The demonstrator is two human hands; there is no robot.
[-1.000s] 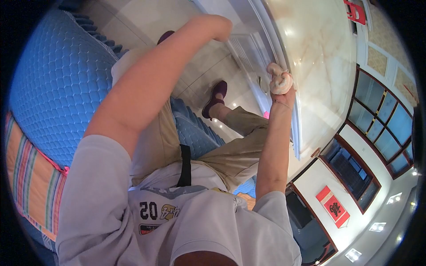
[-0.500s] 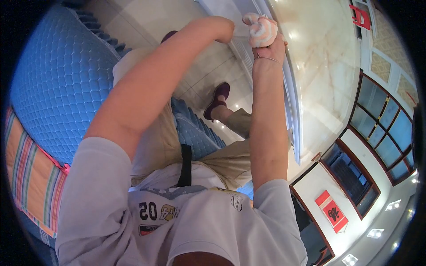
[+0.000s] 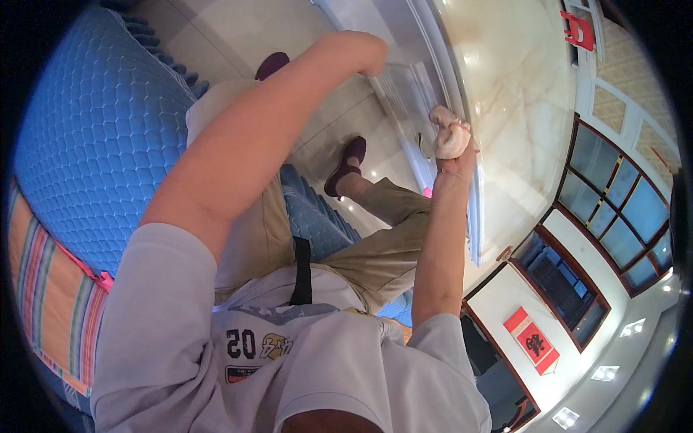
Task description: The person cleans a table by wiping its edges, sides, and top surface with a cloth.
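A bunched pink-and-white cloth (image 3: 453, 139) is gripped in my right hand (image 3: 465, 160), and its folds cover most of the fingers. That hand is at the edge of a cabinet with a marble-patterned top (image 3: 516, 108). A drawer handle (image 3: 424, 144) on the pale cabinet front is just left of the cloth. My left arm reaches forward over the tiled floor, and my left hand (image 3: 374, 56) bends down near the cabinet front. Its fingers are hidden, and I cannot tell whether it holds or touches anything.
A blue quilted cover (image 3: 108, 137) lies over furniture at the left, beside a striped cushion (image 3: 58, 281). My purple shoe (image 3: 346, 164) rests on the floor tiles (image 3: 328, 119). A red stool (image 3: 577, 30) stands beyond the cabinet top. A red scroll (image 3: 532, 340) hangs on the wall.
My right hand has moved back toward my body along the cabinet edge with the cloth, uncovering the drawer handle. My left hand has shifted only slightly.
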